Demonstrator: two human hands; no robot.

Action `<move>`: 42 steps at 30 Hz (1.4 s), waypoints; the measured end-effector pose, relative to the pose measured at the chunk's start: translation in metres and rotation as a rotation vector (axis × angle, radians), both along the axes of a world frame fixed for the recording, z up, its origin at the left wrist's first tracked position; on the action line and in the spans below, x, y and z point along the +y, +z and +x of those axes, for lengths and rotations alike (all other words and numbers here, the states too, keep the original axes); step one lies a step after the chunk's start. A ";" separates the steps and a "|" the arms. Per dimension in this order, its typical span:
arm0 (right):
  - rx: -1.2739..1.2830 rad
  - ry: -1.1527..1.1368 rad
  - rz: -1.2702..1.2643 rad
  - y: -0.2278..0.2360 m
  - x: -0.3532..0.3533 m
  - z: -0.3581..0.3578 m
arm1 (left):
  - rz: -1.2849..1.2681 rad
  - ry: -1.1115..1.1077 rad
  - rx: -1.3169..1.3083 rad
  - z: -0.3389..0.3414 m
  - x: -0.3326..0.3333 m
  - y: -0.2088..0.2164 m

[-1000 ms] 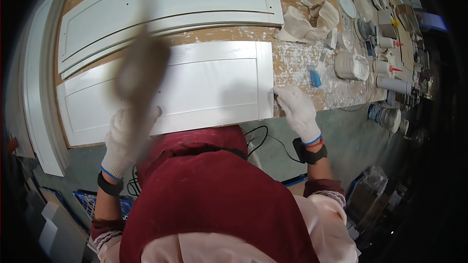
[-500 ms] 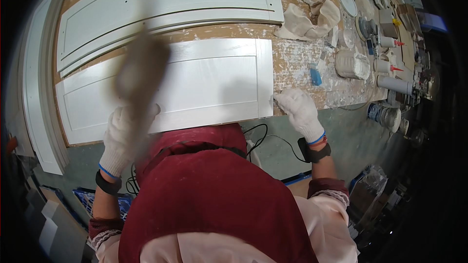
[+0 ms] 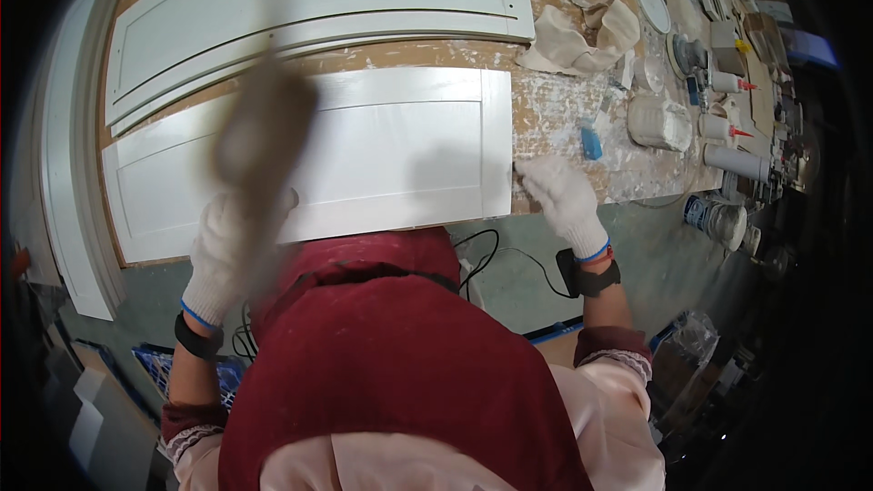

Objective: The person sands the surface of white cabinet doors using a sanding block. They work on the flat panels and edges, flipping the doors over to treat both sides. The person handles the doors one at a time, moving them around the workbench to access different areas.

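A white framed panel [image 3: 391, 150] lies flat along the near side of the workbench. My left hand [image 3: 215, 241], in a white knit glove, is at the panel's near edge on the left. A blurred brown shape [image 3: 264, 132] close to the camera covers part of that hand, so its grip is hidden. At the panel's right end is my right hand [image 3: 562, 195], gloved too, with its fingers drawn together. A small dark bit shows at its fingertips beside the panel's end; what it is I cannot make out.
Another white panel [image 3: 318, 5] lies behind, and long white boards [image 3: 68, 145] stand at the left. Right of the panels are a crumpled beige cloth [image 3: 582, 41], a blue piece [image 3: 591, 143], a white-crusted tub [image 3: 659, 123] and red-tipped bottles [image 3: 718, 125]. Cables [image 3: 482, 264] hang below the bench edge.
My right hand has shifted slightly up and right along the panel's end. My left hand stays at the near edge.
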State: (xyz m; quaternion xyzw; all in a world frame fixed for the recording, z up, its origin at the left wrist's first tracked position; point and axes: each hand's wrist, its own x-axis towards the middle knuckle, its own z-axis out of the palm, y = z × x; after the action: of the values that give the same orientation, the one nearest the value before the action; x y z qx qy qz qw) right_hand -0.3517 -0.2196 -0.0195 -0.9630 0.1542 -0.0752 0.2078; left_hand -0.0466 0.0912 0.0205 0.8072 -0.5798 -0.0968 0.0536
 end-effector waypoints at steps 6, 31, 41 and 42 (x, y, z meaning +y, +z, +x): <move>0.110 -0.057 -0.049 -0.001 -0.011 0.014 | -0.014 -0.027 -0.017 0.002 0.004 -0.006; 0.261 0.025 0.048 0.030 0.038 0.022 | 0.000 -0.034 0.071 0.007 -0.001 -0.002; 0.418 0.010 0.084 0.034 0.045 0.020 | -0.060 0.002 0.106 0.006 0.010 -0.011; 0.469 -0.082 0.124 0.029 0.044 0.018 | -0.072 0.008 0.103 0.006 0.011 -0.014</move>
State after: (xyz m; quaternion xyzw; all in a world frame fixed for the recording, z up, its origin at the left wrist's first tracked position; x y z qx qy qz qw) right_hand -0.3341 -0.1754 0.0099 -0.9325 0.2414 0.1516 0.2217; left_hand -0.0403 0.1023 0.0065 0.8009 -0.5763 -0.1174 0.1127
